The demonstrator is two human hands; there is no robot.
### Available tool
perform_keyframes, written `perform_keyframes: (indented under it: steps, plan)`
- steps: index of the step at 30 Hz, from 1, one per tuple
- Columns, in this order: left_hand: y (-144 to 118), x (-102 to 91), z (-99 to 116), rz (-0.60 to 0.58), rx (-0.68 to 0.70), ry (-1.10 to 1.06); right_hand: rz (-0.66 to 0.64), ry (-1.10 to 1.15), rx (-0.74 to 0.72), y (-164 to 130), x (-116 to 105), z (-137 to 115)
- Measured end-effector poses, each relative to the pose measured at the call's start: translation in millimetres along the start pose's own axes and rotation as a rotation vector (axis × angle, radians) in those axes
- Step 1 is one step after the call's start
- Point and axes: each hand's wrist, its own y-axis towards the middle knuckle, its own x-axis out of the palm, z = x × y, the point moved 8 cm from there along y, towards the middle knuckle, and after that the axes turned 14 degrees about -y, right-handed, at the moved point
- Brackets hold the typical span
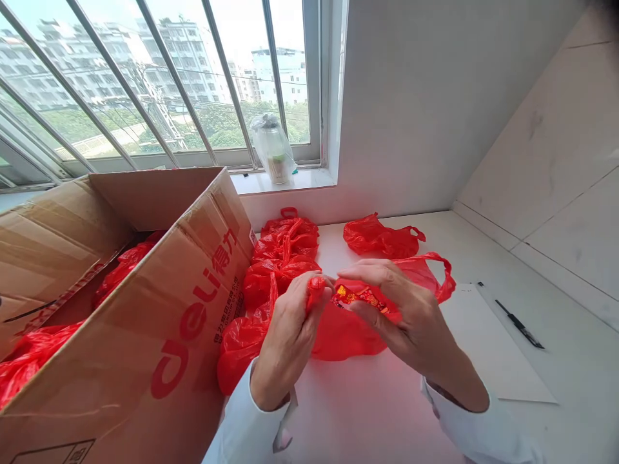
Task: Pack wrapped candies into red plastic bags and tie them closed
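I see both hands mid-frame, just below centre, over the white table [387,412]. Left hand [290,335] has its fingers clenched on the twisted top of a red plastic bag [348,328]; right hand [411,316] pinches the same bag's upper edge w/ thumb and forefingers, near its yellow print. Bag hangs betw. the two hands, its body below and behind the fingers, long axis running left-right, one handle loop sticking out to the right past the right hand. Both hands equally on it. It's thin, glossy, crinkled, semi-transparent red. More red bags [285,258] lie just behind, others fill the cardboard box [159,309] at left. Black pen [520,324] at right, apart.
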Motion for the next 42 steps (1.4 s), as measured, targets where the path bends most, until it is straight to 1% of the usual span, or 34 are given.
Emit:
perform_keyframes:
  steps: [2, 3, 5, 6, 8, 11, 12, 14, 16, 18, 23, 26, 28, 30, 32, 35, 37, 40, 42]
  plan:
    - [0, -4.8, -3, 0.021, -0.043, -0.031, 0.101, -0.269, 0.007, -2, -17, 11]
    - [0, -6.3, -4, 0.024, -0.06, -0.044, 0.139, -0.402, 0.038, -4, -26, 19]
    - [0, -7.9, -7, 0.017, -0.078, -0.064, 0.151, -0.613, 0.159, -10, -41, 41]
    - [1, -8.6, -8, 0.014, -0.079, -0.076, 0.123, -0.68, 0.241, -14, -47, 55]
    - [1, -10.6, -9, 0.014, -0.081, -0.104, 0.014, -0.734, 0.433, -24, -55, 84]
    - [1, -13.1, -8, 0.009, -0.097, -0.139, -0.147, -0.702, 0.717, -40, -59, 119]
    - [1, -13.5, -8, 0.004, -0.104, -0.145, -0.178, -0.675, 0.779, -44, -59, 126]
    - [1, -14.4, -7, 0.008, -0.107, -0.156, -0.195, -0.605, 0.835, -46, -57, 130]
    - [1, -15.1, -6, 0.026, -0.103, -0.177, -0.157, -0.509, 0.834, -43, -56, 126]
    - [1, -15.6, -7, 0.055, -0.1, -0.214, -0.081, -0.369, 0.805, -38, -56, 119]
    - [1, -20.0, -7, 0.144, -0.038, -0.384, 0.164, 0.11, 0.645, -23, -55, 98]
    - [1, -23.2, -6, 0.174, -0.01, -0.485, 0.284, 0.202, 0.592, -19, -59, 87]
    - [0, -24.7, -6, 0.193, -0.019, -0.534, 0.287, 0.203, 0.575, -17, -58, 81]
    - [-1, -23.9, -8, 0.19, -0.041, -0.551, 0.234, 0.154, 0.559, -14, -55, 74]
    - [-1, -21.5, -11, 0.184, -0.078, -0.531, 0.196, 0.058, 0.517, -12, -54, 68]
    - [0, -21.5, -17, 0.241, -0.14, -0.426, 0.182, -0.095, 0.398, -7, -55, 56]
    - [1, -20.4, -16, 0.266, -0.171, -0.321, 0.178, -0.184, 0.345, -4, -55, 48]
    - [1, -12.2, -7, 0.227, -0.178, -0.216, 0.188, -0.283, 0.278, 2, -55, 34]
    - [-1, -4.3, -5, 0.188, -0.215, -0.201, 0.159, -0.288, 0.182, 6, -52, 23]
